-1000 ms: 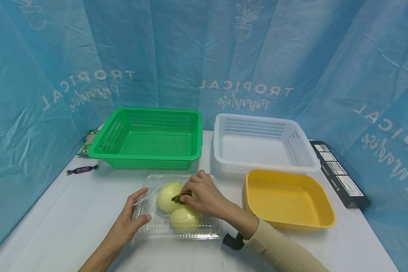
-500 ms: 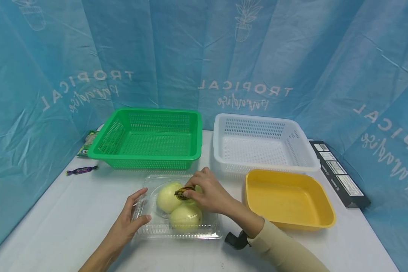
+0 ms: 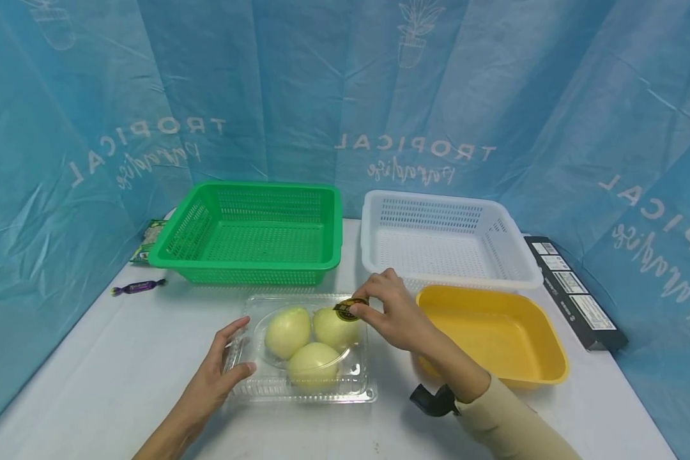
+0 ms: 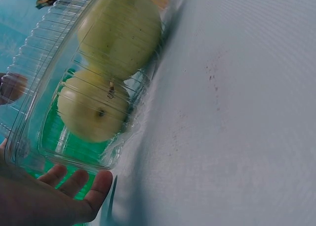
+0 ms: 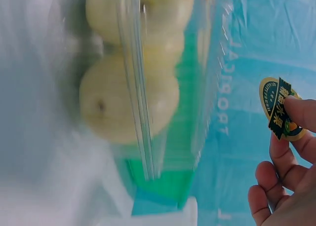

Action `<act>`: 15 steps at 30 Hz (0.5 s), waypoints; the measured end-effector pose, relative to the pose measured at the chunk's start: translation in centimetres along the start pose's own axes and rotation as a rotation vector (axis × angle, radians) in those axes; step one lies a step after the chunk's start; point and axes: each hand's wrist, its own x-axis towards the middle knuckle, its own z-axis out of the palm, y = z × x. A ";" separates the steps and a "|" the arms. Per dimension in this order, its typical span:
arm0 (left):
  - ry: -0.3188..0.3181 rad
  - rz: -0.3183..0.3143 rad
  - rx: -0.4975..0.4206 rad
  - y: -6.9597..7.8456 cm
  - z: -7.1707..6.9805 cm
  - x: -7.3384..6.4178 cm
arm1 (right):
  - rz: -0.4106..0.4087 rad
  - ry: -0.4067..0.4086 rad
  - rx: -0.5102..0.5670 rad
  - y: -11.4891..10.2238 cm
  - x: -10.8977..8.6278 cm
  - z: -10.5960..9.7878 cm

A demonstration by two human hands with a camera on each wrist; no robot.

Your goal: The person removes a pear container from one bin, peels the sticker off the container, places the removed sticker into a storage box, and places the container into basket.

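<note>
In the head view, the right hand (image 3: 399, 316) pinches a black-and-gold sticker (image 3: 351, 309), which has shifted from above the middle of the clear box (image 3: 353, 388), lower middle of the frame, to its upper right corner. Three pale fruits (image 3: 287, 333) inside now show more fully. The left hand (image 3: 221, 364) stays at the box's left edge, thumb and fingers spread against it.

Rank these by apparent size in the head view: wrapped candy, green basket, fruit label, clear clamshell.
1. Green basket
2. Clear clamshell
3. Wrapped candy and fruit label: too alike to rank, the label partly covered
</note>
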 end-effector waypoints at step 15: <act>0.002 0.007 -0.001 0.0 0.0 0.0 | 0.170 0.053 0.041 3.5 -3.0 -4.3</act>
